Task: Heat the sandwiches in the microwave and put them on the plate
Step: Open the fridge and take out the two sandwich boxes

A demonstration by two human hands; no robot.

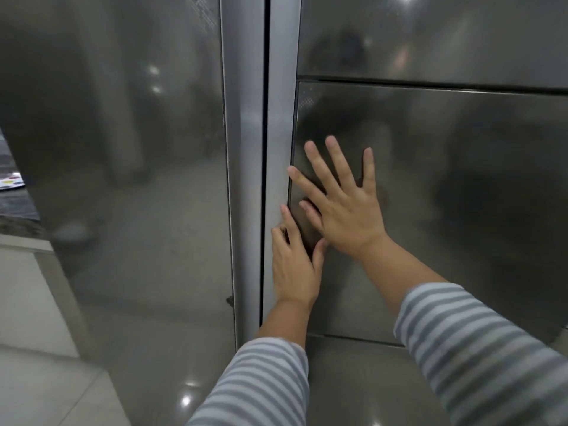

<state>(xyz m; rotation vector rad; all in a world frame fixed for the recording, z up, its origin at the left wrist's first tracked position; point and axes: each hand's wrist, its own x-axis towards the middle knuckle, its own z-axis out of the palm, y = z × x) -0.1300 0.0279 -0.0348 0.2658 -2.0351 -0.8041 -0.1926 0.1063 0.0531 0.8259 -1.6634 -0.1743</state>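
Steel, dark and glossy, fills almost all of what my head camera sees: I stand very close to a tall refrigerator with two doors, and a thin black gap (262, 179) runs between them from top to bottom. I take this gap as my landmark. To the left of it is the left door (123, 179), which mirrors a blurred room. To the right of it is the right door, where a square inset panel (461, 210) has its own dark seam around it. My right hand (347, 210) lies flat on this panel, just right of the gap, with the fingers straight and spread wide; it holds nothing. My left hand (293, 269) is below it and closer to the gap, at the panel's left edge, the thumb touching the heel of my right hand. Its fingertips go to that edge, but I cannot tell if they hook behind it or only press on it. Both my sleeves (479, 348) are striped grey and white. Far left of the gap, a counter edge (15, 216) with a colourful paper on it shows. Sandwiches, microwave and plate are not in sight.
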